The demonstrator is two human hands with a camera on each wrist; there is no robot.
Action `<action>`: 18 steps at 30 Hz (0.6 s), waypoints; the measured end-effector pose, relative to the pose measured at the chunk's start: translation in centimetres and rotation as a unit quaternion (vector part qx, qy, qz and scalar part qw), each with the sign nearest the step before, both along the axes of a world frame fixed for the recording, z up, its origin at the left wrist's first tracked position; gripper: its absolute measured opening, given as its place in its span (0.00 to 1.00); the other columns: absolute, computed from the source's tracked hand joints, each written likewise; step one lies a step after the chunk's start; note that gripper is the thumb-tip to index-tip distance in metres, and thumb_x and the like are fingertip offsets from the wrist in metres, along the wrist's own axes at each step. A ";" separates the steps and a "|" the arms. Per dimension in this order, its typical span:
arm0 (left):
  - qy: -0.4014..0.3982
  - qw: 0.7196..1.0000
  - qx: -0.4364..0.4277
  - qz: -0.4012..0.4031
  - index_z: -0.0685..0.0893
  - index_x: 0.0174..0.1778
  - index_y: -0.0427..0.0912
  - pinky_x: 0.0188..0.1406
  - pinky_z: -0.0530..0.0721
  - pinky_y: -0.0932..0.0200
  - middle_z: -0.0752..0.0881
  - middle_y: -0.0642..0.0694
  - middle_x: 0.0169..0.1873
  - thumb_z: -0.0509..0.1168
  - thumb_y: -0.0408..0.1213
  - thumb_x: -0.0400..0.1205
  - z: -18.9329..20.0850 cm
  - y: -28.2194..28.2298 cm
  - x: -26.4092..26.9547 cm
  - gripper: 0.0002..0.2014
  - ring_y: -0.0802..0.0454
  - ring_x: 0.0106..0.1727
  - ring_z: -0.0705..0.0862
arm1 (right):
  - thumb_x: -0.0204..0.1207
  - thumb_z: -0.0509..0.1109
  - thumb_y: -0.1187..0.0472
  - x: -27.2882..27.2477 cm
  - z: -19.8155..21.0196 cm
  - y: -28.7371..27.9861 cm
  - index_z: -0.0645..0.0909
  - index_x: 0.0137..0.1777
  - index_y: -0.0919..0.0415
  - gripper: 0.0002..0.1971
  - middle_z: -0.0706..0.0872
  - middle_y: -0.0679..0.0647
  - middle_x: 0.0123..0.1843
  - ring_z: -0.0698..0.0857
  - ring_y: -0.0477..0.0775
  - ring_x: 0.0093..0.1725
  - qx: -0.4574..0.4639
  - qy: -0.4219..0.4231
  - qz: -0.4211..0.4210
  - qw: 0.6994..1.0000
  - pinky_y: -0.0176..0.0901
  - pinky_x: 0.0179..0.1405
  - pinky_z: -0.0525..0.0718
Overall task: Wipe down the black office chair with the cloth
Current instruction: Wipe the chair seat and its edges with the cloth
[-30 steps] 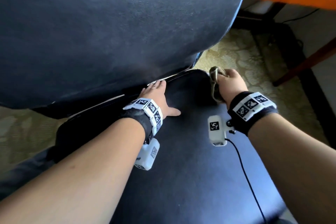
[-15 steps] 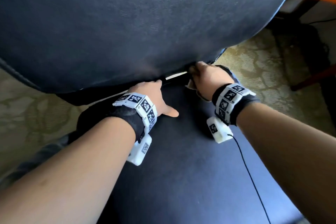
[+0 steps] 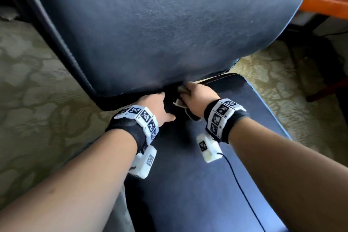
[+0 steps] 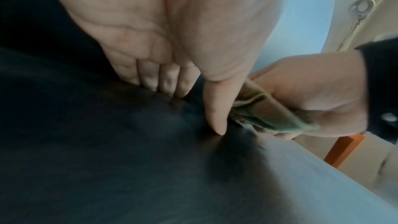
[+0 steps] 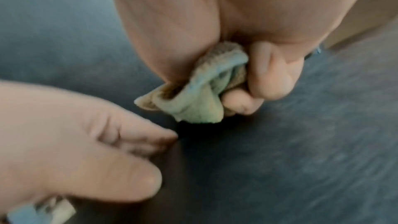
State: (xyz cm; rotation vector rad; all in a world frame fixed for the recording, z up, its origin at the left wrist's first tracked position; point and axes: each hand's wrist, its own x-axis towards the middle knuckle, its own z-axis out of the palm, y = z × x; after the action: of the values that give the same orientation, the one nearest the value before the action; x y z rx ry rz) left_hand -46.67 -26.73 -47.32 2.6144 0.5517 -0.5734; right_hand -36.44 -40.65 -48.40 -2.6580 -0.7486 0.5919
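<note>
The right hand point(image 3: 197, 98) squeezes the balled-up cloth point(image 5: 200, 96) at the back edge of the chair seat point(image 3: 188, 184), under the backrest point(image 3: 160, 30). The left hand point(image 3: 156, 107) lies flat beside it. Bunched so small, the cloth could miss dirt in the crack.

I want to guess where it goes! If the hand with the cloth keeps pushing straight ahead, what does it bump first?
Probably the backrest; the right hand already points the cloth into the crease above the seat.
</note>
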 end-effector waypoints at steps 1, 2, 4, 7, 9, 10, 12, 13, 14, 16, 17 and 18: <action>0.003 1.000 0.009 0.003 0.72 0.86 0.49 0.71 0.82 0.50 0.82 0.45 0.76 0.75 0.56 0.81 0.2 0.8 -1.0 0.38 0.39 0.76 0.81 | 0.87 0.66 0.53 -0.9 0.2 0.6 0.81 0.56 0.58 0.09 0.87 0.57 0.53 0.85 0.61 0.57 0.036 0.026 -0.008 0.999 0.40 0.45 0.68; 0.008 1.000 0.019 0.008 0.72 0.86 0.49 0.70 0.81 0.51 0.83 0.44 0.76 0.73 0.53 0.83 0.5 1.7 -2.0 0.35 0.39 0.76 0.82 | 0.86 0.67 0.53 -1.9 0.7 1.0 0.81 0.52 0.55 0.06 0.87 0.54 0.49 0.85 0.59 0.54 0.083 0.042 -0.025 0.995 0.40 0.45 0.68; 0.014 0.999 0.031 0.028 0.74 0.85 0.47 0.72 0.79 0.52 0.82 0.44 0.78 0.70 0.48 0.87 0.9 3.3 -4.0 0.30 0.40 0.77 0.81 | 0.84 0.70 0.53 -3.9 1.0 2.0 0.82 0.51 0.50 0.03 0.88 0.49 0.47 0.85 0.53 0.51 0.181 0.069 -0.069 0.979 0.42 0.49 0.75; 0.008 0.997 0.006 0.078 0.76 0.85 0.47 0.75 0.75 0.56 0.79 0.44 0.81 0.68 0.42 0.88 1.3 5.5 -6.5 0.27 0.42 0.80 0.79 | 0.80 0.72 0.50 -7.5 1.1 3.8 0.88 0.58 0.54 0.12 0.92 0.47 0.47 0.88 0.48 0.48 0.304 0.140 -0.124 0.934 0.52 0.60 0.86; 0.008 0.995 -0.010 0.095 0.80 0.81 0.46 0.74 0.77 0.56 0.83 0.44 0.77 0.70 0.41 0.87 1.6 6.6 -7.7 0.24 0.41 0.77 0.81 | 0.79 0.72 0.48 -9.4 1.5 4.9 0.89 0.58 0.55 0.14 0.93 0.47 0.42 0.87 0.47 0.41 0.346 0.177 -0.150 0.909 0.49 0.49 0.88; 0.009 0.995 -0.016 0.097 0.83 0.77 0.44 0.74 0.79 0.54 0.85 0.43 0.74 0.71 0.42 0.86 1.7 7.0 -8.2 0.22 0.41 0.74 0.83 | 0.81 0.72 0.49 -10.2 1.9 5.4 0.89 0.57 0.56 0.14 0.91 0.47 0.38 0.85 0.48 0.36 0.356 0.193 -0.166 0.899 0.46 0.40 0.85; 0.013 0.995 -0.023 0.095 0.86 0.72 0.42 0.73 0.81 0.50 0.87 0.42 0.71 0.72 0.42 0.86 1.9 7.8 -9.1 0.19 0.40 0.72 0.84 | 0.85 0.71 0.52 -11.9 2.5 6.7 0.88 0.56 0.63 0.13 0.85 0.53 0.35 0.80 0.51 0.33 0.387 0.234 -0.203 0.868 0.41 0.30 0.78; 0.015 0.995 -0.022 0.093 0.85 0.74 0.42 0.74 0.80 0.50 0.86 0.42 0.72 0.71 0.42 0.86 2.1 8.1 -9.5 0.20 0.40 0.73 0.83 | 0.85 0.70 0.54 -12.7 2.7 7.5 0.87 0.54 0.65 0.13 0.84 0.54 0.36 0.80 0.51 0.34 0.403 0.250 -0.209 0.855 0.41 0.30 0.77; 0.020 0.996 -0.018 0.091 0.84 0.76 0.43 0.74 0.80 0.50 0.86 0.42 0.72 0.71 0.41 0.87 2.2 8.4 -10.0 0.20 0.40 0.74 0.83 | 0.86 0.69 0.55 -13.6 2.8 8.4 0.87 0.52 0.65 0.12 0.84 0.54 0.34 0.80 0.50 0.33 0.410 0.259 -0.203 0.851 0.41 0.31 0.77; 0.029 0.996 0.000 0.080 0.85 0.75 0.43 0.72 0.80 0.50 0.87 0.40 0.71 0.68 0.40 0.89 2.1 9.1 -10.7 0.18 0.39 0.72 0.84 | 0.86 0.69 0.55 -15.2 2.9 9.8 0.87 0.48 0.59 0.10 0.85 0.49 0.30 0.80 0.46 0.26 0.407 0.264 -0.175 0.857 0.38 0.28 0.77; 0.034 0.996 0.005 0.077 0.85 0.75 0.42 0.72 0.80 0.51 0.87 0.40 0.71 0.67 0.39 0.90 2.1 9.5 -11.1 0.17 0.39 0.72 0.84 | 0.85 0.69 0.54 -15.8 2.8 10.2 0.87 0.46 0.57 0.09 0.85 0.48 0.29 0.80 0.46 0.25 0.404 0.269 -0.159 0.860 0.38 0.27 0.76; 0.040 0.996 0.008 0.076 0.84 0.76 0.41 0.72 0.80 0.52 0.86 0.40 0.72 0.66 0.39 0.91 2.1 9.7 -11.4 0.18 0.40 0.73 0.83 | 0.82 0.71 0.52 -16.0 2.7 10.4 0.87 0.45 0.56 0.09 0.85 0.49 0.29 0.80 0.47 0.26 0.400 0.271 -0.152 0.862 0.40 0.28 0.77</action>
State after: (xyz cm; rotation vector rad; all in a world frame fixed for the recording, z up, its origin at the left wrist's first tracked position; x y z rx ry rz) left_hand -58.08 -17.02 -45.17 2.5442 0.7760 -0.6296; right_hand -52.44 -30.21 -45.68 -1.6654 -0.2875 0.6959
